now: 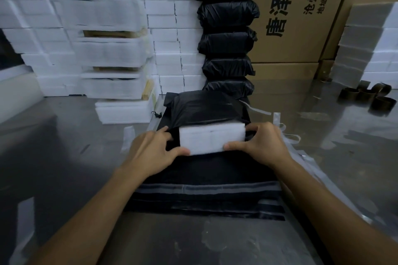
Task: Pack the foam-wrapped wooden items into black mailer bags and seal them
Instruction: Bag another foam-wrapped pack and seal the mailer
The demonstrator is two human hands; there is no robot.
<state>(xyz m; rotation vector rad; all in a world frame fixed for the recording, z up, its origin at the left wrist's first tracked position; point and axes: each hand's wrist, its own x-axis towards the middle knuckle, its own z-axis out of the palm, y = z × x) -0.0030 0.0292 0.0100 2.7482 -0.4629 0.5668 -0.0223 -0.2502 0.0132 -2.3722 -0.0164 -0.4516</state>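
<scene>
Holding the white foam-wrapped block (212, 139) by its two ends, the left hand (154, 149) and right hand (261, 143) pinch it tight, likely to steer it straight into the crinkly black plastic mailer bag (204, 109) lying on the shiny grey counter (53, 135).

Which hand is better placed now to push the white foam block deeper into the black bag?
Probably the right hand: its thumb sits behind the foam block's near edge. The left hand holds the mailer bag edge.
</scene>
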